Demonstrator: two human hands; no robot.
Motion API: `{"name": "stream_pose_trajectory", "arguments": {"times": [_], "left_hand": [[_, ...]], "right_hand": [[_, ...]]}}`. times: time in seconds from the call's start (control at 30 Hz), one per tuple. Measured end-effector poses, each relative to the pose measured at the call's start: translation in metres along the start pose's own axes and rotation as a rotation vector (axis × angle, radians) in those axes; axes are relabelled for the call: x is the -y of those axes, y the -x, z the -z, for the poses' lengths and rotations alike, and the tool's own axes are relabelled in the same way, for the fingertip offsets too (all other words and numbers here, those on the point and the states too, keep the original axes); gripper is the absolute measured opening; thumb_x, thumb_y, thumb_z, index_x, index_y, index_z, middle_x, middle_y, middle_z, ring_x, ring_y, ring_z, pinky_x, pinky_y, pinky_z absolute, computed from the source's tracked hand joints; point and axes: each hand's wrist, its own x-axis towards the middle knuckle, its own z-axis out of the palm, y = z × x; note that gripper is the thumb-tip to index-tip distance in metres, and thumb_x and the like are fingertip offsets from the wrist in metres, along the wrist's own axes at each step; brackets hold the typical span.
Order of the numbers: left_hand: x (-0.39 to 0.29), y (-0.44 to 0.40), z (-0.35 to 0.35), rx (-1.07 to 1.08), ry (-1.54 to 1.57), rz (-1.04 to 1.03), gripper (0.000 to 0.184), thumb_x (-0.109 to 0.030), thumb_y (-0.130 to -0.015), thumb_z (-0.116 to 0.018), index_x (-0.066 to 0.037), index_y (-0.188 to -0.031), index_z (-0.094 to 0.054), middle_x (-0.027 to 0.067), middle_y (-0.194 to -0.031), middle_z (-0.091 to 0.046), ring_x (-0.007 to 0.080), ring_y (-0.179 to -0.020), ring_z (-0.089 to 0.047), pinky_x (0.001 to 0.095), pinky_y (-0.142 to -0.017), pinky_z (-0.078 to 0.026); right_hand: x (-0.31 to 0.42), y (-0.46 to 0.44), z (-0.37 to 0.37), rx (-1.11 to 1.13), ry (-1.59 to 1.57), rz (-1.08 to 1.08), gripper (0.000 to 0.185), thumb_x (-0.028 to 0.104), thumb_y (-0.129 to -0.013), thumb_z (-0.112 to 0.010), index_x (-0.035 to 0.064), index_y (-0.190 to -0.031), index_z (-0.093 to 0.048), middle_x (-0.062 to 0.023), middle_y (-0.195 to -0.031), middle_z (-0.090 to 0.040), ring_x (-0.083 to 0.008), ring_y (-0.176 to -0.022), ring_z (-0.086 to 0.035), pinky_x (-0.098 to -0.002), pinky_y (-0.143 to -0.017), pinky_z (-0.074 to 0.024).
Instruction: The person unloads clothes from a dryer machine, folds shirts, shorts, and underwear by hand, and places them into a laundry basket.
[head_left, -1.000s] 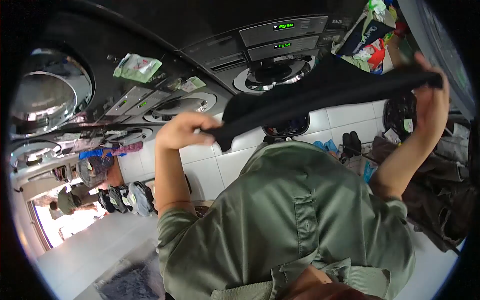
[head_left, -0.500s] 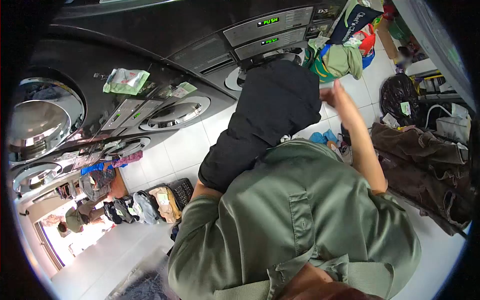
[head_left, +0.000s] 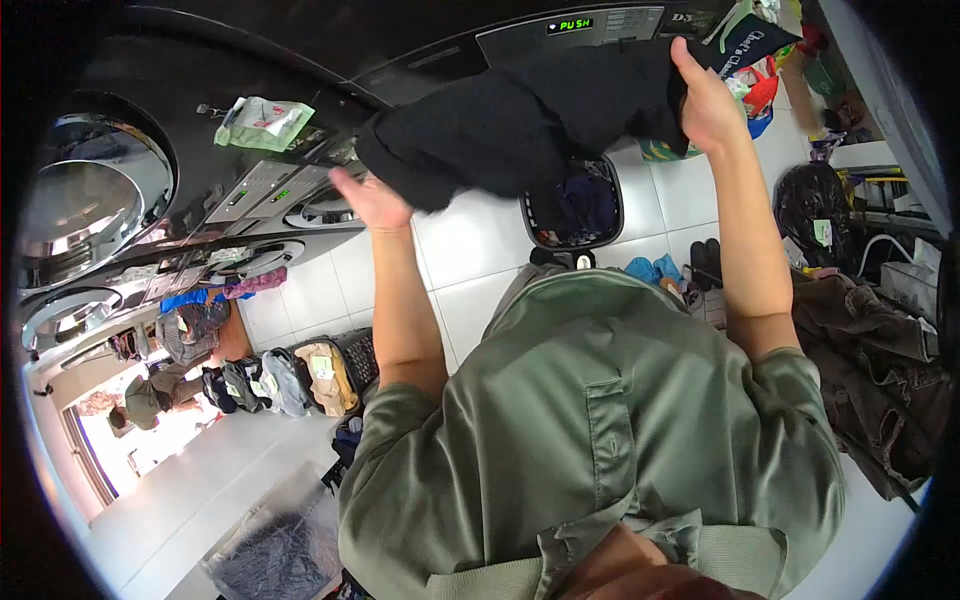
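Observation:
A long black garment (head_left: 530, 120) stretches between my two hands at chest height; its exact kind does not show. My left hand (head_left: 378, 203) holds its left end, thumb sticking out and the other fingers hidden by the cloth. At the right end, my right hand (head_left: 712, 108) grips the fabric with its thumb raised, fingers partly out of sight behind it. Below the garment, a black laundry basket (head_left: 616, 205) with dark clothes (head_left: 588, 205) inside stands on the tiled floor.
Black front-loading machines (head_left: 95, 200) line the left and front; one display (head_left: 570, 26) reads PUSH. A green-and-white packet (head_left: 262, 122) is on one machine. Bagged laundry (head_left: 325, 375) sits at left, near a distant person (head_left: 145, 400). Brown clothes (head_left: 865, 370) and a black plastic bag (head_left: 812, 215) are at right.
The garment was bunched over my left arm, with my right hand apart from it. Now both arms extend forward, the cloth is spread between my hands, and the basket below is visible.

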Motion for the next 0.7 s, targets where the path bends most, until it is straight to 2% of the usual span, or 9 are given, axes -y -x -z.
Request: {"name": "stream_pose_trajectory", "arguments": {"times": [0.07,0.27,0.33,0.37,0.4,0.47,0.57,0.67,0.7], "left_hand": [[0.004,0.012,0.004,0.097,0.015,0.079,0.068,-0.050,-0.085,-0.043,-0.001,-0.130,-0.032,0.0155,-0.136,-0.033,0.0313,-0.124,-0.034,0.0465,-0.102,-0.027],[0.055,0.109,0.072,-0.844,-0.633,0.591,0.020,-0.007,-0.075,-0.057,-0.004,-0.095,-0.056,0.0102,-0.104,-0.055,0.0222,-0.095,-0.054,0.0348,-0.081,-0.048],[0.070,0.155,0.059,-0.704,-1.211,0.963,0.024,-0.021,-0.064,-0.064,0.000,-0.075,-0.060,0.0064,-0.064,-0.057,0.0170,-0.061,-0.056,0.0306,-0.056,-0.045],[0.084,0.178,0.078,-0.647,-1.414,0.998,0.033,-0.024,-0.064,-0.065,0.002,-0.082,-0.060,0.0088,-0.068,-0.058,0.0180,-0.059,-0.056,0.0306,-0.054,-0.046],[0.097,0.200,0.097,-0.594,-1.617,1.034,0.042,-0.028,-0.064,-0.067,0.004,-0.090,-0.059,0.0111,-0.073,-0.059,0.0190,-0.057,-0.057,0.0306,-0.051,-0.046],[0.098,0.213,0.097,-0.397,-2.260,0.537,0.058,-0.024,-0.067,-0.065,0.004,-0.114,-0.048,0.0155,-0.098,-0.060,0.0210,-0.073,-0.060,0.0319,-0.062,-0.049],[0.091,0.191,0.117,-0.044,-1.477,0.963,0.059,-0.020,-0.078,-0.059,-0.002,-0.128,-0.035,0.0140,-0.119,-0.049,0.0211,-0.100,-0.050,0.0326,-0.082,-0.041],[0.104,0.173,0.102,0.106,-1.081,1.117,0.052,-0.026,-0.087,-0.050,-0.004,-0.131,-0.033,0.0115,-0.126,-0.046,0.0194,-0.110,-0.046,0.0319,-0.092,-0.036],[0.115,0.168,0.101,0.196,-1.303,1.119,0.049,-0.032,-0.091,-0.043,-0.003,-0.129,-0.036,0.0113,-0.123,-0.048,0.0195,-0.109,-0.046,0.0306,-0.094,-0.035]], "right_hand": [[-0.013,0.005,0.006,0.036,0.056,-0.049,0.040,0.031,-0.086,-0.055,-0.0016,-0.109,-0.051,-0.0092,-0.107,-0.057,-0.0166,-0.098,-0.055,-0.0294,-0.085,-0.0437],[-0.134,0.083,0.111,-0.060,0.459,-0.592,0.060,0.027,-0.073,-0.067,-0.0045,-0.119,-0.043,-0.0140,-0.102,-0.058,-0.0219,-0.095,-0.054,-0.0337,-0.085,-0.0401],[-0.197,0.132,0.160,0.030,1.197,-0.912,0.063,0.025,-0.071,-0.067,-0.0028,-0.120,-0.039,-0.0178,-0.106,-0.055,-0.0239,-0.094,-0.054,-0.0375,-0.082,-0.0409],[-0.290,0.167,0.232,0.316,1.432,-0.691,0.064,0.029,-0.069,-0.066,-0.0028,-0.120,-0.042,-0.0236,-0.116,-0.050,-0.0366,-0.111,-0.046,-0.0400,-0.093,-0.0359],[-0.297,0.192,0.249,0.194,1.472,-0.512,0.045,0.016,-0.079,-0.055,0.0009,-0.119,-0.041,-0.0140,-0.109,-0.052,-0.0255,-0.100,-0.050,-0.0383,-0.084,-0.0394],[-0.169,0.166,0.103,0.076,1.717,-0.542,0.041,0.015,-0.081,-0.052,0.0034,-0.120,-0.042,-0.0127,-0.109,-0.052,-0.0241,-0.105,-0.049,-0.0343,-0.089,-0.0378],[-0.192,0.151,0.141,0.656,0.661,-0.489,0.046,0.017,-0.081,-0.053,0.0052,-0.124,-0.041,-0.0122,-0.112,-0.054,-0.0222,-0.105,-0.050,-0.0325,-0.091,-0.0381],[-0.183,0.156,0.129,0.445,0.370,-1.006,0.045,0.017,-0.082,-0.053,0.0055,-0.125,-0.044,-0.0119,-0.118,-0.051,-0.0211,-0.107,-0.049,-0.0305,-0.092,-0.0378],[-0.191,0.160,0.130,0.532,0.639,-0.828,0.044,0.021,-0.083,-0.053,0.0041,-0.123,-0.046,-0.0128,-0.120,-0.050,-0.0206,-0.111,-0.045,-0.0295,-0.094,-0.0348]]}}
